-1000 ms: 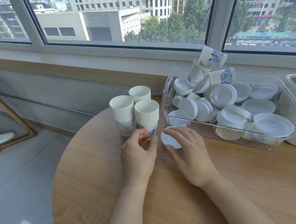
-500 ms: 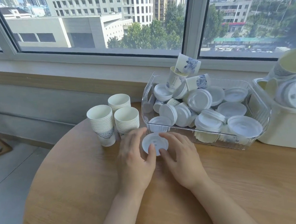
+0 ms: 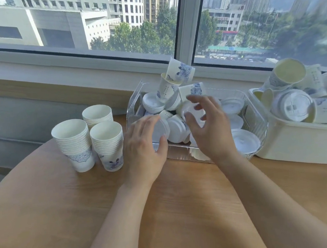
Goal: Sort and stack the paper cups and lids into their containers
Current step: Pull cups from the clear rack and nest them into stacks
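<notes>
left hand [image 3: 142, 146] lifted lid [image 3: 159, 131] off table to clear bin; right hand [image 3: 207, 127] released it.

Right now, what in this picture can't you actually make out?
- Head view: lids under the right hand in the clear bin; the hand hides them.
- Whether the left hand grips the lid or just touches it: fingers cover its edge.
- White tub: blurred, cut off by the right edge.
- Prints on the cup stacks: too small.

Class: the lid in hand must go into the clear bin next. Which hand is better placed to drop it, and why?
Left. The left hand already grips the white lid at the clear bin edge; the right hand hovers over it.
</notes>
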Demonstrator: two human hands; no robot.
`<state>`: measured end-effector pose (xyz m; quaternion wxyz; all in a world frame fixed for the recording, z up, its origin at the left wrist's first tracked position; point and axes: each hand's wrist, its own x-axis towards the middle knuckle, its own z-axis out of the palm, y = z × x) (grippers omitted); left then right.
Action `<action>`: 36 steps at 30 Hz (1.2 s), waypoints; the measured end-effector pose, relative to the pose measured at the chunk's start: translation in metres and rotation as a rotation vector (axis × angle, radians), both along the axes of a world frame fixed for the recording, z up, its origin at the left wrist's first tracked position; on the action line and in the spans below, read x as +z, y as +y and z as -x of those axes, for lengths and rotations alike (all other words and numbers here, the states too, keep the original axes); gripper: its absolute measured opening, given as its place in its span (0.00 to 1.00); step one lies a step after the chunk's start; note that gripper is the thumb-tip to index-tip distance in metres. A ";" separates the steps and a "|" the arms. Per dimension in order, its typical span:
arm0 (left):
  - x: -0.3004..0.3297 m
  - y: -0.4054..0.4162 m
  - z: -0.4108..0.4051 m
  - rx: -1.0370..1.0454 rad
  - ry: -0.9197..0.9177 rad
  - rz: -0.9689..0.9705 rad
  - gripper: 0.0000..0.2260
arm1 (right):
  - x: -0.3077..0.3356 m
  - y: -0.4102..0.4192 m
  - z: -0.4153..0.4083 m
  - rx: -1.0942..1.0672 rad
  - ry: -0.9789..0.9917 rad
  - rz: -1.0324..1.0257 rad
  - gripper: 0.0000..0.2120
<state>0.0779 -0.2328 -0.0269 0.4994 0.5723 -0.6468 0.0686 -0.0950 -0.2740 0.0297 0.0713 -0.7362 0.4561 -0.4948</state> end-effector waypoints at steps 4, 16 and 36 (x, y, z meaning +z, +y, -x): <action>0.006 -0.021 0.001 -0.006 0.020 -0.112 0.25 | 0.029 -0.058 0.004 -0.071 0.091 -0.018 0.23; 0.001 -0.041 0.004 -0.009 0.016 -0.135 0.29 | 0.059 -0.132 -0.003 -0.121 0.185 -0.168 0.30; 0.001 -0.041 0.006 -0.013 0.092 -0.124 0.27 | 0.054 -0.110 0.003 -0.069 0.001 -0.245 0.26</action>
